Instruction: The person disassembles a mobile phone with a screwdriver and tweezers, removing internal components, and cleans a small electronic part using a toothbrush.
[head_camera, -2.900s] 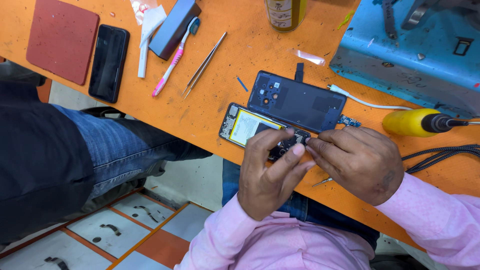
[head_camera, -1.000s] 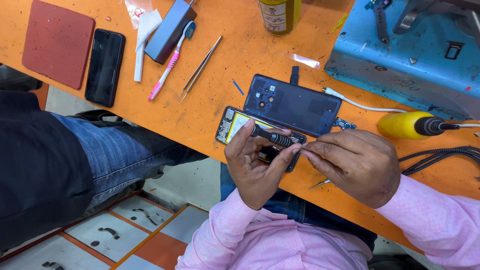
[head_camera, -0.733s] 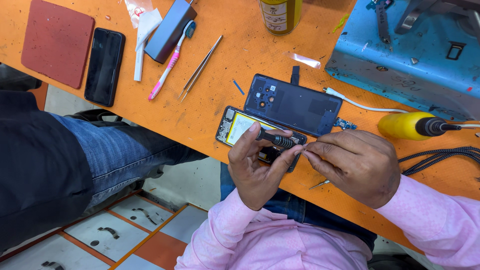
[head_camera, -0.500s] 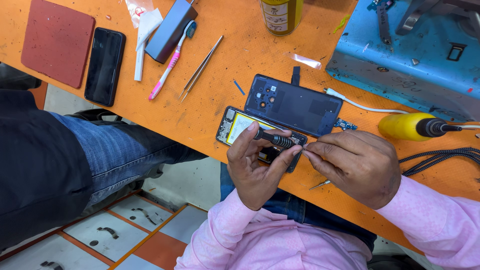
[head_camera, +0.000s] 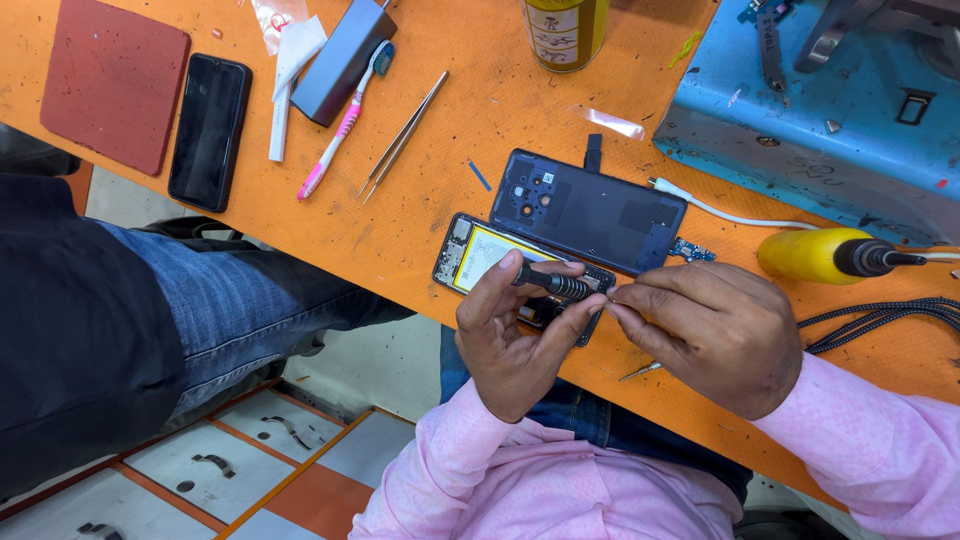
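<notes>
2 hands half hide the opened phone (head_camera: 480, 255): left hand (head_camera: 510, 335) clasps a screwdriver (head_camera: 550, 283), right hand (head_camera: 715, 335) pinches something unseen.

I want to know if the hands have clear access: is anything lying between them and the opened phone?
Nothing visible does. The left hand already holds a small dark screwdriver across the opened phone, and the right hand pinches at the tool's tip. The detached back cover lies beyond the phone, not between.
</notes>
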